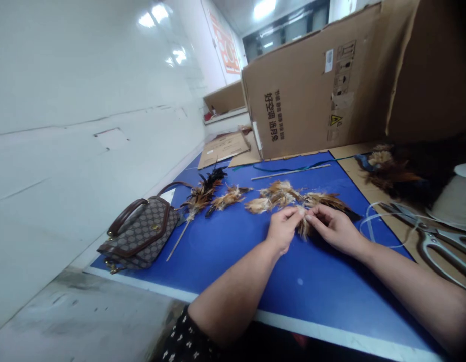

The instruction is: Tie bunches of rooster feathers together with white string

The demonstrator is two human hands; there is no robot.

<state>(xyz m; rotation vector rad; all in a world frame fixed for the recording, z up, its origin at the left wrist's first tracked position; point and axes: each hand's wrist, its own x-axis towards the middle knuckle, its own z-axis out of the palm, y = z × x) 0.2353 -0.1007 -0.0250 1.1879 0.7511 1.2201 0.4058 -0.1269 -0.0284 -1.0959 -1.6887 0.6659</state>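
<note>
Over the blue table, my left hand (284, 229) and my right hand (333, 226) meet, each with thumb and finger pinched on a small tan feather bunch (303, 229). Its tips hang down between them. Just beyond lie a pile of cream and brown feathers (280, 193) and a brown-black feather bunch (327, 200). Farther left are a smaller brown feather bunch (229, 197) and a stick (178, 241) topped with black and brown feathers (207, 188).
A patterned handbag (144, 234) stands at the left by the white wall. Scissors (440, 241) and a white spool (457, 198) with loose clear strip are at right. A large cardboard box (301, 95) rises behind. A thin stick (289, 172) lies at the back.
</note>
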